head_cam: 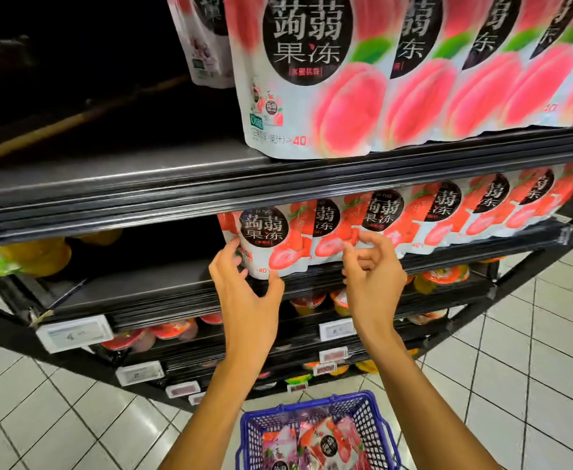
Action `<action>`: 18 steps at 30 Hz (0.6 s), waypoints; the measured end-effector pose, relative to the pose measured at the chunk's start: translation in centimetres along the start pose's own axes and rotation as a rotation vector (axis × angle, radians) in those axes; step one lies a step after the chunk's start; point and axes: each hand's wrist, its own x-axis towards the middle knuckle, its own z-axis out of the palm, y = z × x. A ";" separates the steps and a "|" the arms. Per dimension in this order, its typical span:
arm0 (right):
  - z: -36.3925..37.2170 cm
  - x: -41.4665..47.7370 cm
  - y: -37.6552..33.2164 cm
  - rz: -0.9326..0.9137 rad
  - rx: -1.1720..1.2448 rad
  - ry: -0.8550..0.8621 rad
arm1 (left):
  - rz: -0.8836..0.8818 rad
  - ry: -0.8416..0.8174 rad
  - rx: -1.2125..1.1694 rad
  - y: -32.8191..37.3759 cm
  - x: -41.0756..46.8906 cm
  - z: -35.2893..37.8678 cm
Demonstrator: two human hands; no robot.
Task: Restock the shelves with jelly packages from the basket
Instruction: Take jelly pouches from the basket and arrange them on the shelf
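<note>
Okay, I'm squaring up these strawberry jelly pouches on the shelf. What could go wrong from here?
1. The leftmost strawberry pouch stands at the very front of the shelf, gripped by the left hand. Once released, it may tip forward.
2. The right hand is at the neighbouring pouches, and a nudge could topple the row.
3. The basket sits on the floor just below, so stepping closer could trip you.

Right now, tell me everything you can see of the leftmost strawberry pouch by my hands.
The pouch is a glossy white bag, plastic by its look, printed with red strawberries, a black round label and a red 40%. It stands upright at the left end of its row on the shelf. The left hand holds its lower left corner.
</note>
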 end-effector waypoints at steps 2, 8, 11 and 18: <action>-0.1 0.4 0.0 0.028 0.016 0.021 | -0.014 -0.001 0.006 0.2 -0.1 0.4; -1.1 1.2 0.0 0.020 -0.014 0.033 | -0.003 -0.018 0.017 0.5 -0.5 1.1; -1.7 1.3 0.3 0.018 -0.016 0.026 | 0.010 -0.044 0.013 0.8 -0.9 1.4; -2.6 1.6 0.8 0.018 0.016 0.018 | 0.021 -0.048 -0.005 0.7 -1.2 1.3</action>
